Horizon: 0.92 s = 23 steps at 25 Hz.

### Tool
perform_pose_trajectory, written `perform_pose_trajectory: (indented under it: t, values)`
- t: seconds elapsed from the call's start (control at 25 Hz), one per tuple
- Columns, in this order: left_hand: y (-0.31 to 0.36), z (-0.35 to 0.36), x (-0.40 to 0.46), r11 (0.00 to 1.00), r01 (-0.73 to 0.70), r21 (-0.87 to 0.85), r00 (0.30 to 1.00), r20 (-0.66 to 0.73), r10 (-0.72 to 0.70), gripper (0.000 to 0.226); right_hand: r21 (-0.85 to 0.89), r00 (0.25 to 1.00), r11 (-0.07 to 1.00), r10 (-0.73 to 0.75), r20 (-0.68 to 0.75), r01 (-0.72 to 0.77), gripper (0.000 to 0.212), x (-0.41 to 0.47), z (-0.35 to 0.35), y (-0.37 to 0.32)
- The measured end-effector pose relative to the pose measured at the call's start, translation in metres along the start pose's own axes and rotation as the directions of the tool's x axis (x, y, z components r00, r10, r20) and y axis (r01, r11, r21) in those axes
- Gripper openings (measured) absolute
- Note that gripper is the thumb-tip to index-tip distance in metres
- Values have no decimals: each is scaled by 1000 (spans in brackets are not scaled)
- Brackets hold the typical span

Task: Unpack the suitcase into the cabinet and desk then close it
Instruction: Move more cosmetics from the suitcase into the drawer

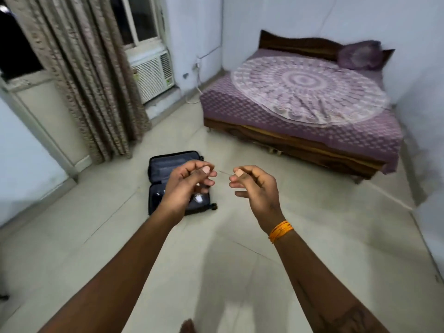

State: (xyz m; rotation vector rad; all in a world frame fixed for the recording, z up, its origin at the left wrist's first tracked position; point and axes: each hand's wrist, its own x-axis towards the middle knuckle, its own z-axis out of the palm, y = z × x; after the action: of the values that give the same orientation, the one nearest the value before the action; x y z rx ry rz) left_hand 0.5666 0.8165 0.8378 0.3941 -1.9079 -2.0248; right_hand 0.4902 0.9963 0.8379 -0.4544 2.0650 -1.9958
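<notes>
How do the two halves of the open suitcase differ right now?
The suitcase lies open on the floor. Its far half is in plain view and looks flat, behind a liner; its near half is partly hidden by the left hand and shows small pale items I can't identify. Both halves are dark-lined and lie flat.

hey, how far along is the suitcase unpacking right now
Nearly done: the suitcase lies open on the floor, looking mostly empty, with a few small pale things in the near half. Left hand and right hand are raised, fingers curled, holding nothing identifiable. Left: those last bits and closing it.
</notes>
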Motion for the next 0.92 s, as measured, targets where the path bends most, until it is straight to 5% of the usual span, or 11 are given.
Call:
perform_pose_trajectory:
  t: [0.36,0.92]
  values:
    - [-22,-182,86,997,53,57,967,-251,-37,25,76,991,995,59,123,-69,19,132,168,23]
    - [-137,-224,370,979,201,-24,828,-529,-183,17,-45,888,979,201,413,-201,21,437,257,157]
